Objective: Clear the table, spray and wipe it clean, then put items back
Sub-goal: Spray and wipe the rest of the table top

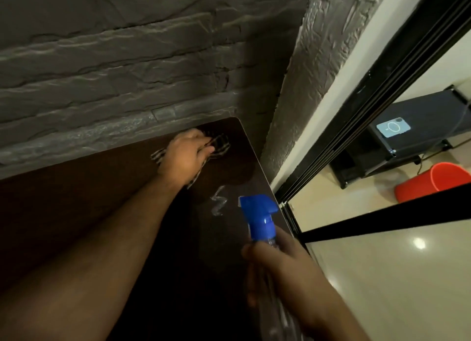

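Your work surface is a dark brown table [76,213] pushed against a grey stone-textured wall [127,60], its rounded far corner near a black sliding-door frame [369,106]. Beyond the frame lies a pale glossy floor [382,277] carrying a black low stand [420,121] with a light blue phone [393,130] on top, and an orange bucket [438,182] just beside that stand.

Your left hand [186,157] is at the table's far corner, fingers curled over a striped cloth [216,144] and pressing it to the tabletop (motion blur softens the cloth's edges). A small wet streak [218,203] shines on the table between the cloth and the bottle.

Your right hand [277,266] is wrapped around a clear spray bottle [262,221], held over the table's right edge with its blue trigger head pointing toward the far corner.

The bottle's lower body is cut off at the bottom edge and hard to make out. The cloth is partly hidden under your left hand. The table's near and left portions run out of view.
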Demonstrator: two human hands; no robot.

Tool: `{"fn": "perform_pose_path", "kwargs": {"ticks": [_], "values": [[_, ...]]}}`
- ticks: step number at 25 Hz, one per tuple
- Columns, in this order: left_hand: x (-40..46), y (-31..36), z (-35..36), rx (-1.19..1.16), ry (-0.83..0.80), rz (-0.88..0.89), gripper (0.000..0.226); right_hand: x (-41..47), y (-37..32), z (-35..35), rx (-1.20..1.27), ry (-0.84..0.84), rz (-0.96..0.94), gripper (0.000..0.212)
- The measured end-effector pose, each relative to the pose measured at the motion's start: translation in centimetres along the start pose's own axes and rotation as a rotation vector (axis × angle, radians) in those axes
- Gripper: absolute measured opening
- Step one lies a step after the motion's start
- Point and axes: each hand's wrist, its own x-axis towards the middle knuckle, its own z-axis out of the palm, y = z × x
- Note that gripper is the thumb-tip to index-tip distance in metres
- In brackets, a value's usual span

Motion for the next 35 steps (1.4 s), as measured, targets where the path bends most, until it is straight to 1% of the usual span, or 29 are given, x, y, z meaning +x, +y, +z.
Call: {"fn": "perform_pose_path", "kwargs": {"ticks": [2,4,5,7,9,10,11,12,13,14,15,16,18,19,20,21,22,24,25,26,27,29,30,31,32,33,35], "values": [[-1.9,2.4,0.7,0.028,-0.101,0.130,0.032,-0.2,0.1,0.6,-0.013,0.024,-0.015,0.033],[-4.1,2.1,1.0,-0.012,-0.139,0.283,0.032,-0.1,0.5,0.9,-0.042,0.033,-0.022,0.034],[-4.2,1.1,0.8,-0.018,-0.124,0.284,0.031,-0.1,0.8,1.1,-0.058,0.041,-0.016,0.037],[-2.6,0.1,0.7,0.001,-0.037,0.159,0.031,-0.3,1.1,1.2,-0.099,0.082,-0.023,0.039],[-1.4,1.4,1.1,0.001,0.014,0.032,0.032,-0.5,1.2,1.1,-0.107,0.129,-0.045,0.031],[-2.0,2.5,1.3,-0.010,-0.005,0.028,0.033,-0.7,1.1,1.1,-0.096,0.129,-0.049,0.028],[-3.5,3.4,1.4,-0.020,-0.061,0.091,0.033,-0.9,1.1,1.2,-0.096,0.117,-0.054,0.026],[-5.9,4.1,1.3,-0.032,-0.132,0.202,0.033,-1.1,1.0,1.1,-0.104,0.104,-0.063,0.027],[-8.8,4.0,1.0,-0.047,-0.195,0.321,0.033,-1.3,1.0,1.2,-0.113,0.092,-0.067,0.028],[-11.3,3.0,0.4,-0.062,-0.220,0.389,0.035,-1.5,1.0,1.2,-0.122,0.083,-0.064,0.031],[-12.3,1.5,-0.5,-0.071,-0.197,0.385,0.036,-1.7,1.1,1.2,-0.125,0.077,-0.058,0.036],[-11.8,-0.1,-1.2,-0.068,-0.137,0.315,0.037,-1.9,1.2,1.0,-0.125,0.073,-0.050,0.039],[-8.3,-1.9,-1.3,-0.018,-0.005,0.087,0.035,-2.0,1.6,0.9,-0.127,0.065,-0.044,0.041],[-6.4,-1.6,-1.0,0.006,0.045,-0.010,0.033,-1.9,1.8,0.9,-0.126,0.069,-0.048,0.039],[-5.3,-0.3,-0.4,0.021,0.064,-0.062,0.033,-1.9,1.9,1.0,-0.120,0.075,-0.052,0.034],[-5.7,1.7,0.1,0.032,0.040,-0.073,0.033,-2.0,2.0,1.2,-0.112,0.076,-0.055,0.029],[-7.4,3.3,1.1,0.033,-0.002,-0.024,0.033,-2.1,2.2,1.4,-0.104,0.072,-0.058,0.025],[-13.8,4.8,1.3,-0.025,-0.117,0.253,0.034,-2.6,2.6,1.8,-0.085,0.056,-0.063,0.025],[-16.8,4.2,0.6,-0.053,-0.157,0.337,0.033,-2.8,2.7,1.7,-0.080,0.049,-0.067,0.029],[-17.6,2.7,-0.2,-0.056,-0.150,0.347,0.031,-3.1,2.7,1.6,-0.085,0.046,-0.070,0.034],[-16.9,1.3,-0.9,-0.054,-0.095,0.284,0.029,-3.3,2.8,1.5,-0.095,0.047,-0.070,0.037],[-12.2,-0.6,-1.0,-0.016,0.032,0.037,0.030,-3.3,2.8,1.3,-0.113,0.054,-0.078,0.041],[-9.7,-0.4,-0.6,0.017,0.078,-0.060,0.030,-3.3,2.9,1.3,-0.113,0.061,-0.083,0.041],[-8.3,0.9,-0.1,0.035,0.071,-0.114,0.030,-3.2,3.1,1.3,-0.109,0.067,-0.087,0.041],[-8.5,2.5,0.6,0.032,0.033,-0.098,0.030,-3.3,3.3,1.4,-0.104,0.069,-0.089,0.040],[-10.2,4.0,1.2,0.020,-0.020,-0.029,0.030,-3.5,3.3,1.6,-0.103,0.068,-0.088,0.039],[-15.7,4.8,1.2,-0.034,-0.103,0.183,0.032,-4.1,3.3,1.7,-0.098,0.050,-0.084,0.035]]}}
